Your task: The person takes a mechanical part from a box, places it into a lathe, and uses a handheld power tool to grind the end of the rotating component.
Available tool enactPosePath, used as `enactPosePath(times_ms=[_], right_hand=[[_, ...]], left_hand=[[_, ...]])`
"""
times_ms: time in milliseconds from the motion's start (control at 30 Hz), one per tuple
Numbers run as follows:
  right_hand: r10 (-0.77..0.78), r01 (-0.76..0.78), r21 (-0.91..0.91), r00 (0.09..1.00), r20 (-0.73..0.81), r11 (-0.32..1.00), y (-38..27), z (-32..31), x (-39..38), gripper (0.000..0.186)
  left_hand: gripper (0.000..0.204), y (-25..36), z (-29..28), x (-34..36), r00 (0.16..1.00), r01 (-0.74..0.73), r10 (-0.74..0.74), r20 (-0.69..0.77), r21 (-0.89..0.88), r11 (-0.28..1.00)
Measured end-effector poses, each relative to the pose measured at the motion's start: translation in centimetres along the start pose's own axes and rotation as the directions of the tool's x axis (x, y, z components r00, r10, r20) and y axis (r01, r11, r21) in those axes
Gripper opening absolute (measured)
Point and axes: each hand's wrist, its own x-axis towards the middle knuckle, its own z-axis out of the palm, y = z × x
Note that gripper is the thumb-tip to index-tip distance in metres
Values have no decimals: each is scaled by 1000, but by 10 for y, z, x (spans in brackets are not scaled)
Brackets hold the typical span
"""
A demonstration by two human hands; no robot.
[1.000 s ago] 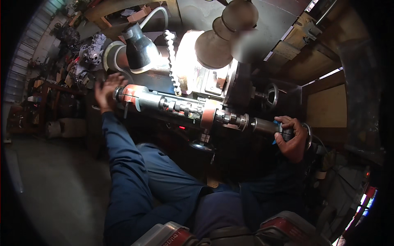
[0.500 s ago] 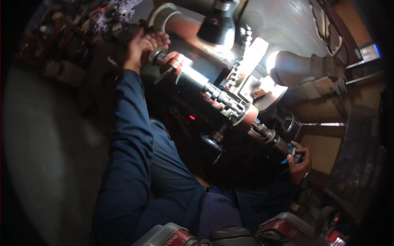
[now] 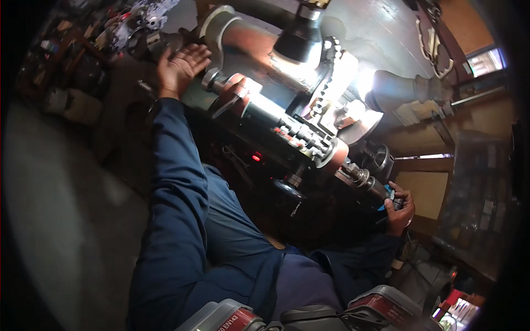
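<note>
A metal machine with a long spindle [image 3: 265, 109] runs slantwise from upper left to lower right in front of me. My left hand [image 3: 182, 66] is open, palm up and fingers spread, just left of the round metal end [image 3: 211, 80] of the spindle and apart from it. At the other end, my right hand [image 3: 400, 212] has its fingers closed round the dark cylindrical end [image 3: 378, 191], where a bit of blue [image 3: 388, 193] shows. The exact part in its grip is partly hidden by the fingers. A small handwheel [image 3: 288, 187] sits below the spindle.
A dark lamp [image 3: 301, 41] and a second lamp [image 3: 381, 88] light the machine from behind. A knobbly dark strip [image 3: 323, 83] stands between them. Metal parts [image 3: 146, 25] are piled at the far left. A clear plastic sheet [image 3: 469, 193] hangs at right.
My left hand has moved slightly left, away from the spindle's end, and its fingers have spread with the palm up. My right hand stays at the machine's right end.
</note>
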Motion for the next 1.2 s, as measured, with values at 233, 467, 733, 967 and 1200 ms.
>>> enactPosePath(times_ms=[233,467,733,967,1200], right_hand=[[-68,68,-1,997,42,998,2,-3,-1,30],[-15,12,65,999,41,998,0,-1,6,30],[-9,7,24,997,80,1000,-1,-5,8,31],[-1,-3,44,996,91,999,15,-13,6,33],[33,-34,6,996,79,999,14,-11,8,32]], left_hand=[[68,-21,13,21,971,108,-160,178,269,957],[61,-53,74,16,913,389,-407,17,263,883],[59,-50,45,18,954,241,-273,122,227,944],[63,-52,67,22,962,256,-273,-10,382,888],[62,-60,56,21,941,283,-260,217,-85,955]])
